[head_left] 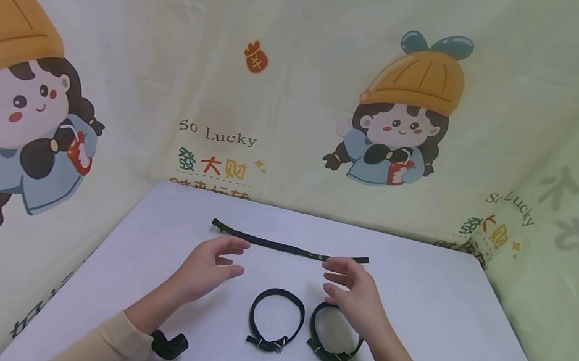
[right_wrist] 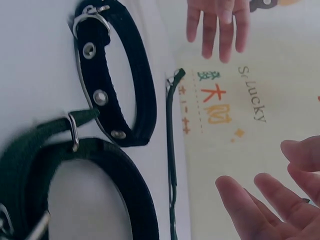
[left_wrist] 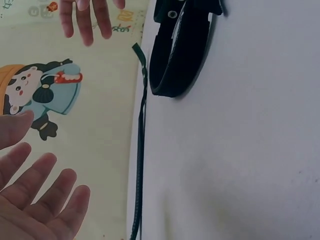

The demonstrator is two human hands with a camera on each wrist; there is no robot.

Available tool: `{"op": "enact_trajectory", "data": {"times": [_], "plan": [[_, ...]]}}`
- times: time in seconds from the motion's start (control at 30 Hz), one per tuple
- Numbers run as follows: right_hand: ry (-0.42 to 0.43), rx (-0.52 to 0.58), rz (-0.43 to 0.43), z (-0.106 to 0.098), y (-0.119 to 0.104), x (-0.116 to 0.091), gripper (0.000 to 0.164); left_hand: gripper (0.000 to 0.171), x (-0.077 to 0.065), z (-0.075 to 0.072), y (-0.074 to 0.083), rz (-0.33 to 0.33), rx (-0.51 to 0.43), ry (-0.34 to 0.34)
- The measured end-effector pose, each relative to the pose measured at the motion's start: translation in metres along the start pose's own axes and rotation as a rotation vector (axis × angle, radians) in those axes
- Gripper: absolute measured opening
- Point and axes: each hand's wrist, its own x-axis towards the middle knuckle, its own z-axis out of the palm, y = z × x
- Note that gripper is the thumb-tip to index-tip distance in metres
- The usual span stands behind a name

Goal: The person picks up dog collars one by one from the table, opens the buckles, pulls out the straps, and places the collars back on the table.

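A black strap with small eyelets lies stretched out across the back of the white table. In front of it rest two black collars, each buckled into a ring: a left collar and a right collar. My left hand hovers by the strap's left part, fingers loosely spread and holding nothing. Over the strap's right end and the right collar's far edge hangs my right hand, relaxed, likewise holding nothing. The right wrist view shows metal eyelets and a buckle on one collar.
The white table has cloth hangings with cartoon figures behind it and at both sides. Black wrist mounts stick out under each forearm, the right one close to the right collar's buckle.
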Motion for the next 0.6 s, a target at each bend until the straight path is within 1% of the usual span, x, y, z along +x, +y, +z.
{"op": "enact_trajectory", "data": {"times": [0.13,0.17,0.3,0.47,0.6], "plan": [[-0.028,0.018,-0.009,0.005,0.000,-0.002,0.042,0.048,-0.003,0.006,0.000,0.004,0.032,-0.019],[-0.033,0.019,-0.009,0.006,-0.001,-0.003,0.042,0.048,-0.004,0.007,0.000,-0.003,0.037,-0.027],[-0.040,0.004,0.000,0.012,-0.001,-0.005,0.042,0.049,-0.008,0.011,0.000,-0.002,0.063,-0.066],[-0.056,-0.024,0.005,0.018,0.000,-0.007,0.041,0.049,-0.011,0.014,-0.001,0.021,0.080,-0.127],[-0.082,-0.053,-0.016,0.021,0.001,-0.009,0.041,0.049,-0.013,0.016,-0.003,0.046,0.088,-0.166]]}}
